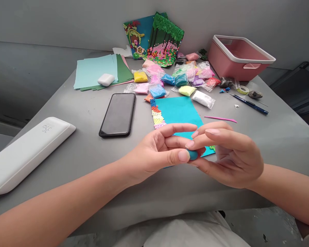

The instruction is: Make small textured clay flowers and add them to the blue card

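Note:
A small lump of teal modelling clay [193, 155] is pinched between both hands, above the near edge of a blue sheet. My left hand [167, 147] presses its thumb against the clay, its fingers curled behind. From the other side, the thumb and fingers of my right hand [229, 154] close on the same lump. Beneath and beyond them lies the blue sheet [180, 109], with small coloured clay rings along its left edge and some green ones at its lower right corner. The hands hide part of this sheet.
Several clay packets [157, 91] lie behind the sheet, near a pink basket [237, 61]. A phone [118, 115], an earbud case [106, 79] and a long white device [28, 151] are on the left. To the right are a pink tool [221, 119] and a dark blue pen-like tool [254, 105].

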Demonstrator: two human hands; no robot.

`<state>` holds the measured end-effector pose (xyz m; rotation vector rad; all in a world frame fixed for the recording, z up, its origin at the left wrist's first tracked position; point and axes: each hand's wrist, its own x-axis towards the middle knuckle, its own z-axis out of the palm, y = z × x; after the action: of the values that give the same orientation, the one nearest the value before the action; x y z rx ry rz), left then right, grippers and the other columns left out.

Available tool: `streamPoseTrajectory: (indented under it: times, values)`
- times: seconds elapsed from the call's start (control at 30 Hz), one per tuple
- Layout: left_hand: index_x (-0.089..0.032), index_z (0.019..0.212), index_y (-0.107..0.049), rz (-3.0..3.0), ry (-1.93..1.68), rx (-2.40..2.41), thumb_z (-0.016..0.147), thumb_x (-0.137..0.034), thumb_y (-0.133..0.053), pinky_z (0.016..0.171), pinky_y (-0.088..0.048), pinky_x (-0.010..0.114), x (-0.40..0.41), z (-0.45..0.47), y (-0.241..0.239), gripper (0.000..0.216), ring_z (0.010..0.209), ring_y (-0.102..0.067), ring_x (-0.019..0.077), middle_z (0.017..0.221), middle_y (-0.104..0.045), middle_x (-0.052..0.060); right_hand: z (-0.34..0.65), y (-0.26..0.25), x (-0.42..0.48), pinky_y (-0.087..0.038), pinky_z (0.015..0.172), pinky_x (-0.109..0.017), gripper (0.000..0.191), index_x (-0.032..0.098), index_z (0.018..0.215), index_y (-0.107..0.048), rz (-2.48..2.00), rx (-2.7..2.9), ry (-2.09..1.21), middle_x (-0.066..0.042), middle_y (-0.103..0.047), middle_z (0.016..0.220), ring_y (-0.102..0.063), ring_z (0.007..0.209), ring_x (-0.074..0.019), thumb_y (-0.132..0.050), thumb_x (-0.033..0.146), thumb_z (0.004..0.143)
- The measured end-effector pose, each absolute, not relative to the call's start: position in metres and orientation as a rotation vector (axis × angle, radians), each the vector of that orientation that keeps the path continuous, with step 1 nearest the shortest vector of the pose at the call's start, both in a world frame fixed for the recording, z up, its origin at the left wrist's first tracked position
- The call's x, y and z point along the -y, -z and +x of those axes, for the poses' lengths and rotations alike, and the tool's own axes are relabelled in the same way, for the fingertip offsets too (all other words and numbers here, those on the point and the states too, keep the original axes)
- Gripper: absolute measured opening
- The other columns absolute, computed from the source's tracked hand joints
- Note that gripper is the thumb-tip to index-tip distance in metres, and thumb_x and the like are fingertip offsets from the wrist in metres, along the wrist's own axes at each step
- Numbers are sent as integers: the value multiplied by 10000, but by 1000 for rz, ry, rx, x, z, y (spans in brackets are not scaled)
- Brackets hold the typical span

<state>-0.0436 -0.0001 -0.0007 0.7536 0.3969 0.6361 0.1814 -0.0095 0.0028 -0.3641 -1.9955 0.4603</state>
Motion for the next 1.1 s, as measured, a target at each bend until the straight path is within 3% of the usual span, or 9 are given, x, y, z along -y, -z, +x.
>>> streamPoseTrajectory:
  times: [0.13,0.37,0.47,0.63,0.8,0.97,1.1]
  values:
    - [-324,1241,-832,758,-645,-408,862,-252,-963,928,-647,265,1,-44,1,408,1015,-833,156,1020,-891,-13,181,-3,10,-706,757,-256,834,304,1680,-483,-374,2012,-456,-47,-813,1103,-704,1064,-176,-744,8,945]
    - [-291,1137,-831,734,-675,-432,774,-256,-1021,839,-679,266,0,-42,-2,411,831,-834,137,979,-832,-39,179,7,10,-709,887,-385,706,271,1651,-524,-383,1941,-371,-64,-847,1110,-752,1045,-224,-782,248,994]
    - [-288,1083,-853,718,-730,-500,774,-246,-1022,864,-692,234,0,-41,-4,355,877,-851,132,917,-804,-66,181,7,9,-704,876,-422,651,261,1618,-565,-383,1912,-358,-67,-860,1101,-767,1023,-242,-765,288,1000]
    - [-284,1061,-872,691,-751,-538,849,-282,-974,815,-704,204,-1,-40,-6,236,837,-853,114,956,-861,-44,185,2,10,-691,846,-437,593,263,1602,-591,-412,1902,-361,-70,-857,1092,-781,1037,-263,-704,272,1020]
    - [-286,1124,-864,695,-753,-475,968,-314,-864,867,-713,256,0,-41,-4,158,947,-850,146,1043,-874,-18,184,1,10,-684,860,-435,579,247,1594,-598,-389,1892,-383,-72,-853,1073,-780,1052,-264,-680,252,1021]
    - [-310,1099,-862,692,-788,-503,932,-298,-894,868,-704,281,-1,-41,-3,170,952,-834,160,1030,-867,-22,184,1,10,-684,877,-451,610,246,1605,-589,-388,1902,-403,-74,-851,1071,-765,1074,-271,-678,226,1002]
    - [-297,1051,-847,707,-821,-577,822,-324,-989,809,-700,278,-1,-41,-6,271,886,-794,145,901,-817,-30,184,3,10,-680,852,-457,584,289,1596,-587,-439,1902,-378,-63,-858,1071,-777,1034,-276,-671,275,1019]
